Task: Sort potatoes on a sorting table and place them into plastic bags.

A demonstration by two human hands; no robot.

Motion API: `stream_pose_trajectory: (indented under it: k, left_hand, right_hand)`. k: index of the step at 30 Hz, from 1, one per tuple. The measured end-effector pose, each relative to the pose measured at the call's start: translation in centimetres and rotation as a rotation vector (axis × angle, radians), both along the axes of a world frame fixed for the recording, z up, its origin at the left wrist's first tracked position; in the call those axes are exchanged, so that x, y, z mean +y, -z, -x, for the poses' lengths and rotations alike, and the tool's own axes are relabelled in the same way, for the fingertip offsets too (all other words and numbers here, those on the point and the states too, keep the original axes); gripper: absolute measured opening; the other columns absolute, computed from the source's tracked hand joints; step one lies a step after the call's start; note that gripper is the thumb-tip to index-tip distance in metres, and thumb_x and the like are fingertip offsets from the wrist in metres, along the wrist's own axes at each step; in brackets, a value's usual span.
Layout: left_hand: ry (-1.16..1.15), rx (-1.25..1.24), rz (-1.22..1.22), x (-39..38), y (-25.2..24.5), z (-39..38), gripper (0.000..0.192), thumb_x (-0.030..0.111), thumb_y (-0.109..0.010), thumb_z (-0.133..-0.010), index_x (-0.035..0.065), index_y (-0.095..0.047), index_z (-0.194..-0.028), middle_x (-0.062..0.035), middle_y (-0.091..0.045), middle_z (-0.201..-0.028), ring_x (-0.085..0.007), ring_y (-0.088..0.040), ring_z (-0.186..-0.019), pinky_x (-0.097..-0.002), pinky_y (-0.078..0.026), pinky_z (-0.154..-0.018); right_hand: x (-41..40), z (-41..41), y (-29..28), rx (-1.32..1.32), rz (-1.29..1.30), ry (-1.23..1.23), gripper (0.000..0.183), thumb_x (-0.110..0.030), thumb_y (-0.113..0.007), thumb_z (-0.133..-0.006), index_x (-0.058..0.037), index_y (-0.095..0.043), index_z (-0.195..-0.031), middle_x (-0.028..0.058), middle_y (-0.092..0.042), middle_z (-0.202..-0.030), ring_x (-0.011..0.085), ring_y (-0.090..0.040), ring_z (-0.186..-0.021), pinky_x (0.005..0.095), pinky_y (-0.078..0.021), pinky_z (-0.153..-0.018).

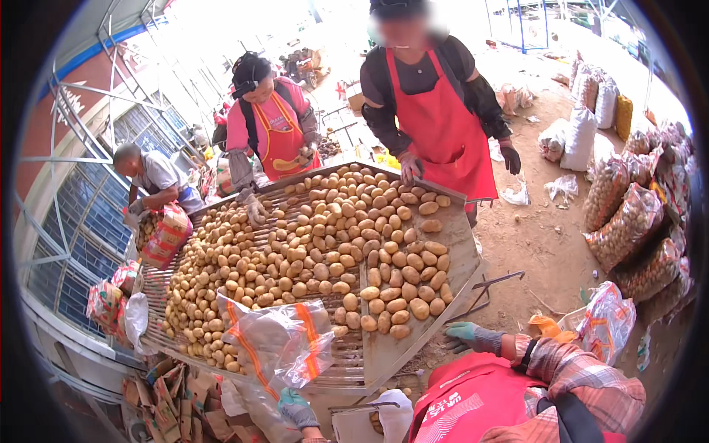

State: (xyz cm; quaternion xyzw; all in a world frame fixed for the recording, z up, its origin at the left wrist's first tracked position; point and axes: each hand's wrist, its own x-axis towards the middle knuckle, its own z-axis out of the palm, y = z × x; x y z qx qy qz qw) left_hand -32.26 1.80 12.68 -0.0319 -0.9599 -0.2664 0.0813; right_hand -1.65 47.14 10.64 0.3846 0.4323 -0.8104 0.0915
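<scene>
My left hand (297,408), in a grey and teal work glove, grips the lower edge of a clear plastic bag (282,346) with orange stripes. The bag rises over the near edge of a slatted sorting table (457,230) and covers some of the potatoes (310,243). Many potatoes lie spread across the slats, with larger ones gathered on the flat panel at the right. My right hand (471,338), gloved alike, holds nothing; its fingers are extended beside the table's right corner. My red apron (471,398) shows below it.
Across the table stand two people in red aprons, each with a gloved hand (411,167) (253,209) at its edge. At left, a person bends over a bag of potatoes (165,235). Flattened cardboard (171,398) lies lower left. Filled sacks (626,221) line the right. A metal bracket (487,288) juts out.
</scene>
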Motion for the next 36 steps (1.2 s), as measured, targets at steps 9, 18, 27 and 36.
stream_pose_trajectory:
  k: [9, 18, 27, 36]
  left_hand:
    - [0.993, 0.509, -0.138, 30.4, -16.7, -16.4, 0.018, 0.011, -0.069, -0.081, 0.0083, -0.056, -0.092, -0.0132, -0.061, -0.088, -0.0360, -0.061, -0.081, -0.0476, -0.048, -0.077]
    - [1.357, 0.351, -0.292, 44.9, -16.9, -25.8, 0.027, 0.007, -0.071, -0.084, 0.0035, -0.066, -0.110, -0.0147, -0.070, -0.105, -0.0377, -0.068, -0.098, -0.0484, -0.052, -0.088]
    - [1.345, -0.155, -0.285, 53.2, -8.0, -28.9, 0.024, 0.010, -0.069, -0.087, 0.0026, -0.069, -0.110, -0.0166, -0.071, -0.107, -0.0357, -0.068, -0.100, -0.0434, -0.053, -0.088]
    - [1.396, -0.370, -0.346, 59.8, -4.6, -31.4, 0.021, 0.006, -0.067, -0.089, -0.0001, -0.068, -0.110, -0.0214, -0.070, -0.102, -0.0386, -0.069, -0.094, -0.0408, -0.055, -0.081]
  right_hand:
    - [4.6, 2.5, -11.3, 0.490, -0.050, -0.182, 0.058, -0.043, -0.062, -0.099, -0.0035, -0.053, -0.140, 0.0073, -0.061, -0.128, 0.0189, -0.059, -0.116, 0.0347, -0.0513, -0.096]
    - [24.2, -10.5, -13.8, 0.653, -0.194, 0.583, 0.013, -0.014, -0.057, -0.100, -0.0054, -0.064, -0.106, 0.0060, -0.066, -0.093, 0.0177, -0.066, -0.083, 0.0344, -0.0551, -0.078]
    - [36.7, -24.7, -25.0, 0.624, -0.799, 0.795, 0.042, -0.033, -0.050, -0.102, -0.0037, -0.059, -0.131, 0.0116, -0.067, -0.119, 0.0253, -0.066, -0.104, 0.0387, -0.0500, -0.099]
    - [42.5, -17.2, -24.3, 0.296, -1.323, 0.548, 0.037, -0.030, -0.060, -0.097, -0.0019, -0.063, -0.120, 0.0099, -0.070, -0.109, 0.0211, -0.066, -0.096, 0.0362, -0.0508, -0.088]
